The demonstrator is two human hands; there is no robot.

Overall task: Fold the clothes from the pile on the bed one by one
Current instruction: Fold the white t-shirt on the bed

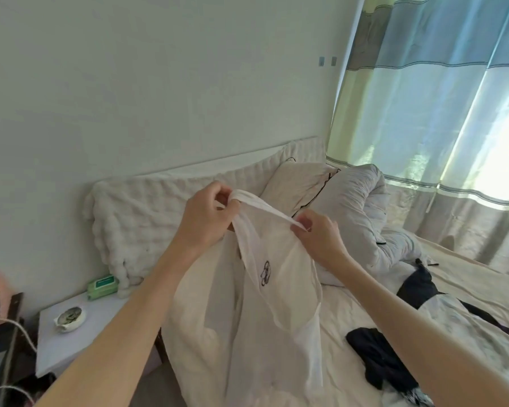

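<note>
Both the left hand (209, 215) and right hand (318, 230) pinch a white top (265, 304) hanging unfolded below their fingers (folding barely begun), while dark clothes (379, 356) wait on the bed (467, 289).

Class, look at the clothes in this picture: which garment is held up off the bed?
The white top, gripped by both hands. The dark clothes lie on the bed.
</note>
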